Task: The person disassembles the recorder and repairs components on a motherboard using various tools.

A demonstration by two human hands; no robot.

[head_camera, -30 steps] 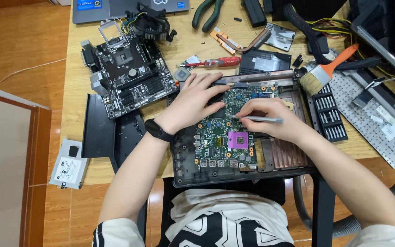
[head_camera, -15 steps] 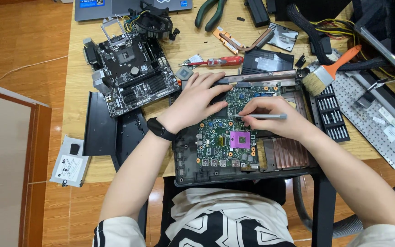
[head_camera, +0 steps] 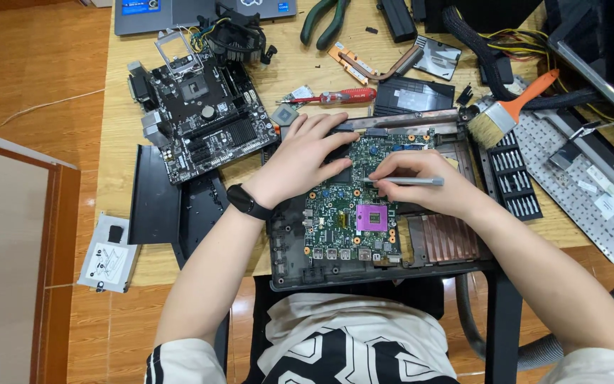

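A green laptop circuit board (head_camera: 353, 213) with a purple processor socket (head_camera: 372, 217) lies in a dark laptop base (head_camera: 289, 263) at the table's front edge. My left hand (head_camera: 303, 156), a black band on its wrist, rests flat on the board's upper left part. My right hand (head_camera: 428, 181) grips a slim grey screwdriver (head_camera: 410, 181), its tip pointing left onto the board near the middle. A copper heat sink (head_camera: 445, 238) shows in the base below my right wrist.
A black desktop motherboard (head_camera: 200, 117) lies at upper left, with black panels (head_camera: 154, 195) beside it. A red screwdriver (head_camera: 339, 96), green pliers (head_camera: 328, 21), an orange-handled brush (head_camera: 509, 110), a bit set (head_camera: 516, 181) and a keyboard (head_camera: 584, 185) crowd the table. A drive bracket (head_camera: 108, 256) overhangs the left edge.
Both hands stay on the board, the right hand's screwdriver barely shifting. The view has drifted slightly.
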